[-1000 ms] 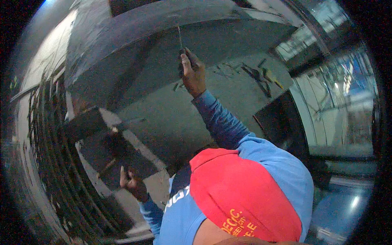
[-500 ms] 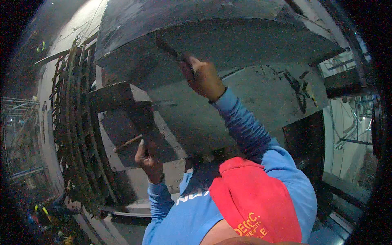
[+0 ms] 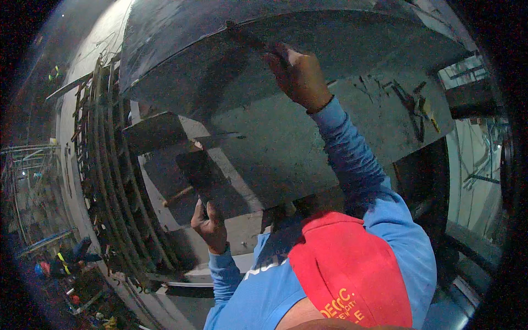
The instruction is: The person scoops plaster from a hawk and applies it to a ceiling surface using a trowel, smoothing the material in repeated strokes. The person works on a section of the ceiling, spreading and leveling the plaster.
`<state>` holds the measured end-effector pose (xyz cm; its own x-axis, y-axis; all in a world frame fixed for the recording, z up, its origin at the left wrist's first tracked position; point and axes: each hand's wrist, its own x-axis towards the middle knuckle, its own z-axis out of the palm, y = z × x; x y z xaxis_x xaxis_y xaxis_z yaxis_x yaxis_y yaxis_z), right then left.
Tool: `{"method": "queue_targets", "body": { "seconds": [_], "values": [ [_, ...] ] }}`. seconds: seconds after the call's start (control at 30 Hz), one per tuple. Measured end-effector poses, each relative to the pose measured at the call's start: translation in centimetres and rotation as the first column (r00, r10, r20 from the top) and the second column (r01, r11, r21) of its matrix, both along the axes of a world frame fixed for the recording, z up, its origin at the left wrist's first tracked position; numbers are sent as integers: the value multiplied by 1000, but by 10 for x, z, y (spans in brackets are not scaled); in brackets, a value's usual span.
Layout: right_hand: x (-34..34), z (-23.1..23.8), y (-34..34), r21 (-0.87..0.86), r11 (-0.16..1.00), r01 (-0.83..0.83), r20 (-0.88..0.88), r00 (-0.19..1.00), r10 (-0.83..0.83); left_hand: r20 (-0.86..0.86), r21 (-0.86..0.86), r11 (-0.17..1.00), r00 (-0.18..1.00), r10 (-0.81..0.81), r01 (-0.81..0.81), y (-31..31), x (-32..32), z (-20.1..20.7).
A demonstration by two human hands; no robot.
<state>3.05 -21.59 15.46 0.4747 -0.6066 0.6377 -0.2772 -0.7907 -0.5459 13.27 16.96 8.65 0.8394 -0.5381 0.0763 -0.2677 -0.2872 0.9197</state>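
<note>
Blade tool (image 3: 250, 38) moves up to the curved panel's (image 3: 341, 49) rim

At far left stand long, rusty-looking bars (image 3: 110, 165). Beyond the left edge of the grey slab (image 3: 286, 148), a wooden stick (image 3: 177, 196) lies beside the left hand (image 3: 210, 224). That hand has barely shifted over the last half second. Its fingers are part-curled; whether they grip the dark oblong (image 3: 199, 168) just above cannot be told. A thin strip (image 3: 223, 136) lies near the slab's left edge.

Farther right, the right hand (image 3: 300, 77) clasps the blade tool, its far end pointing up and left. That end, against the panel's dark face half a second ago, is now at the rim, so the work seems to have passed from face to edge; actual contact is unclear. Loose tools (image 3: 411, 107) lie unheld near the slab's right edge.
</note>
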Motion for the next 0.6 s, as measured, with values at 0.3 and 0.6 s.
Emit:
{"method": "queue_targets", "body": {
  "seconds": [0.3, 0.6],
  "values": [
    [-49, -11, -11, 85, 966, 243, -25, 970, -241, -138, -103, 988, 982, -128, 114, -8, 8, 22],
    [-30, -35, 5, 66, 970, 235, 165, 956, -243, -179, -143, 979, 969, -172, 147, -20, 34, -12]
  ]
}}
